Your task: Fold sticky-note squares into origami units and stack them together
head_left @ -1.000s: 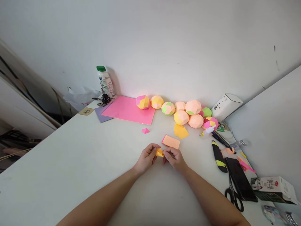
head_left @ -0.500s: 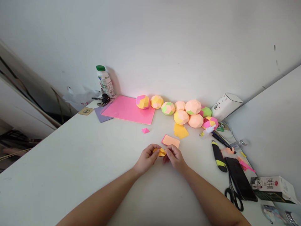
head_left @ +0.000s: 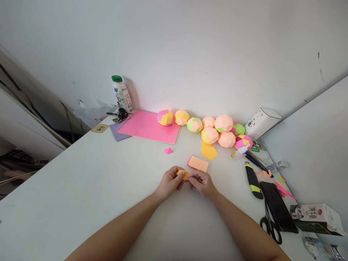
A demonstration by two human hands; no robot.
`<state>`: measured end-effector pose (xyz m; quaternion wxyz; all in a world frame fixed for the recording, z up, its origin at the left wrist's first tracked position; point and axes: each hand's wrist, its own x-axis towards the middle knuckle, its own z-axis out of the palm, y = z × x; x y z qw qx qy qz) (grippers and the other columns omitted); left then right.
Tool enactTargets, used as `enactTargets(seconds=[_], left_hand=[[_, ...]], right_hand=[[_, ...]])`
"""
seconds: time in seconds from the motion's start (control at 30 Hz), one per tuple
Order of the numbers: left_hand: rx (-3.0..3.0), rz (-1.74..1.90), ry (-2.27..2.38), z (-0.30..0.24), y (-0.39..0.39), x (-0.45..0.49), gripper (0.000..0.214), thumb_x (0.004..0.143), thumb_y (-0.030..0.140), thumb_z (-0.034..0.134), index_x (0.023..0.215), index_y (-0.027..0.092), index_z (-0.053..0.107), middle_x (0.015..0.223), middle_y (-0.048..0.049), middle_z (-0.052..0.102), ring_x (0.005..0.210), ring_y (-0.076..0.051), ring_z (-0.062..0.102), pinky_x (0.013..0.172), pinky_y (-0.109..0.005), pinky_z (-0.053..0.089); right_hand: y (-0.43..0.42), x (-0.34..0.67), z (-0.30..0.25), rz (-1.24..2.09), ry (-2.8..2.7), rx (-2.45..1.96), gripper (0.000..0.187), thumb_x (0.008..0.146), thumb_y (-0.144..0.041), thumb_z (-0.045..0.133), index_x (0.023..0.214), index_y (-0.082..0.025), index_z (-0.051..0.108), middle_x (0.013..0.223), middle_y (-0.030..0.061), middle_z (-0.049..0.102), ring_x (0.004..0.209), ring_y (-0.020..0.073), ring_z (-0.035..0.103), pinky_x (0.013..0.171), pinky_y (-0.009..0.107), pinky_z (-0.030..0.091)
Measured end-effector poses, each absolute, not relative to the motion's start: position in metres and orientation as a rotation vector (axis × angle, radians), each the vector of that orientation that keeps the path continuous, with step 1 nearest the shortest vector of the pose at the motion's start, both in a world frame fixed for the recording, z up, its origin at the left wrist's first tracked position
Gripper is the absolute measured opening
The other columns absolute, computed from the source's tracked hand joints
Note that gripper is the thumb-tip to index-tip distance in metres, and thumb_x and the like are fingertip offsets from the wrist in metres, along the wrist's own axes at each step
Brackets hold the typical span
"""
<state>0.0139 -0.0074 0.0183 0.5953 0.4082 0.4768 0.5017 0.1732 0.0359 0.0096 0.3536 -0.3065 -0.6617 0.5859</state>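
Observation:
Between both hands, over the near middle of the table, is a small folded piece of orange-yellow paper (head_left: 182,174). My left hand (head_left: 169,182) pinches its left side, thumb on top. My right hand (head_left: 202,183) is closed at the paper's right end, fingertips on its edge. Just beyond the right hand lies a stack of peach and pink paper slips (head_left: 198,163). Yellow-orange paper sheets (head_left: 209,152) lie farther back. A small folded pink paper piece (head_left: 168,150) rests beyond my left hand.
Several faceted paper balls (head_left: 210,135) line the wall, one on a pink sheet (head_left: 148,127). A bottle (head_left: 121,93) and keys (head_left: 121,115) stand back left. To the right lie a utility knife (head_left: 253,181), scissors (head_left: 270,226), a phone (head_left: 278,206), a glue bottle (head_left: 241,150) and a carton (head_left: 317,217).
The orange-yellow paper has turned slightly and looks flatter between my fingers. My right fingers have shifted along its right edge and curled more. The things on the table stay where they were.

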Motion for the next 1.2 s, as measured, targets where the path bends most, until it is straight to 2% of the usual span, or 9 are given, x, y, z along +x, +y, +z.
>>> enactTargets(seconds=[0.1,0.17,0.27,0.33,0.6,0.8,0.93,1.07,1.2], left_hand=[[0.944,1.136,1.155,0.0183,-0.0069,0.0120,0.032,0.080,0.048,0.053,0.074,0.017,0.047,0.042,0.0075,0.048,0.037,-0.006,0.039,0.041,-0.017,0.028],[0.944,1.126,1.153,0.0184,-0.0068,0.0107,0.032,0.079,0.048,0.054,0.073,0.018,0.048,0.040,0.0077,0.047,0.035,-0.005,0.037,0.039,-0.017,0.025],[0.945,1.118,1.117,0.0187,-0.0065,0.0093,0.032,0.077,0.048,0.056,0.072,0.018,0.048,0.039,0.0082,0.046,0.034,-0.006,0.035,0.038,-0.017,0.024],[0.945,1.100,1.101,0.0191,-0.0064,0.0089,0.031,0.076,0.048,0.057,0.071,0.018,0.048,0.039,0.0087,0.044,0.034,-0.006,0.035,0.038,-0.018,0.024],[0.908,1.104,1.142,0.0203,-0.0071,0.0113,0.034,0.072,0.047,0.062,0.066,0.018,0.046,0.041,0.0067,0.050,0.033,-0.006,0.040,0.037,-0.018,0.029],[0.867,1.138,1.165,0.0189,-0.0073,0.0127,0.034,0.073,0.049,0.060,0.066,0.018,0.047,0.044,0.0047,0.053,0.037,-0.010,0.049,0.038,-0.020,0.036],[0.887,1.159,1.095,0.0193,-0.0074,0.0113,0.035,0.080,0.049,0.051,0.067,0.017,0.049,0.048,0.0027,0.054,0.040,-0.010,0.051,0.043,-0.022,0.039],[0.895,1.139,1.014,0.0210,-0.0081,0.0106,0.028,0.079,0.042,0.054,0.084,0.015,0.056,0.055,0.0022,0.055,0.047,-0.010,0.052,0.050,-0.024,0.043],[0.921,1.128,1.094,0.0223,-0.0084,0.0134,0.033,0.077,0.042,0.057,0.093,0.014,0.059,0.064,-0.0013,0.060,0.056,-0.013,0.057,0.052,-0.025,0.046]], right_hand=[[0.0348,0.1729,0.0112,1.413,-1.808,-0.734,0.010,0.081,-0.019,0.051,0.086,-0.016,0.059,0.070,0.0018,0.060,0.052,0.0110,0.058,0.051,0.026,0.051],[0.0340,0.1720,0.0109,1.215,-1.902,-0.650,0.016,0.078,-0.013,0.048,0.091,-0.017,0.058,0.081,0.0049,0.059,0.057,0.0117,0.058,0.052,0.026,0.051],[0.0332,0.1701,0.0087,0.783,-2.040,-0.546,0.028,0.073,-0.007,0.047,0.097,-0.019,0.057,0.100,0.0099,0.055,0.080,0.0173,0.060,0.059,0.028,0.053],[0.0330,0.1694,0.0079,0.565,-2.102,-0.507,0.031,0.075,-0.004,0.046,0.100,-0.020,0.057,0.101,0.0104,0.055,0.091,0.0191,0.058,0.065,0.029,0.053],[0.0317,0.1711,0.0165,0.184,-2.159,-0.342,0.032,0.080,-0.003,0.049,0.105,-0.020,0.058,0.094,0.0086,0.060,0.075,0.0144,0.058,0.059,0.025,0.052],[0.0309,0.1700,0.0138,0.083,-2.207,-0.238,0.037,0.078,-0.001,0.051,0.112,-0.016,0.057,0.085,0.0084,0.064,0.075,0.0168,0.057,0.063,0.029,0.053],[0.0314,0.1704,0.0123,0.116,-2.201,-0.265,0.034,0.080,-0.002,0.048,0.110,-0.016,0.058,0.084,0.0089,0.063,0.076,0.0185,0.057,0.063,0.031,0.053],[0.0310,0.1717,0.0144,0.194,-2.200,-0.333,0.032,0.082,-0.004,0.047,0.109,-0.018,0.060,0.084,0.0093,0.063,0.078,0.0199,0.058,0.063,0.032,0.052],[0.0313,0.1719,0.0162,0.259,-2.236,-0.438,0.028,0.085,-0.009,0.044,0.101,-0.021,0.064,0.082,0.0079,0.064,0.078,0.0196,0.058,0.066,0.033,0.052]])
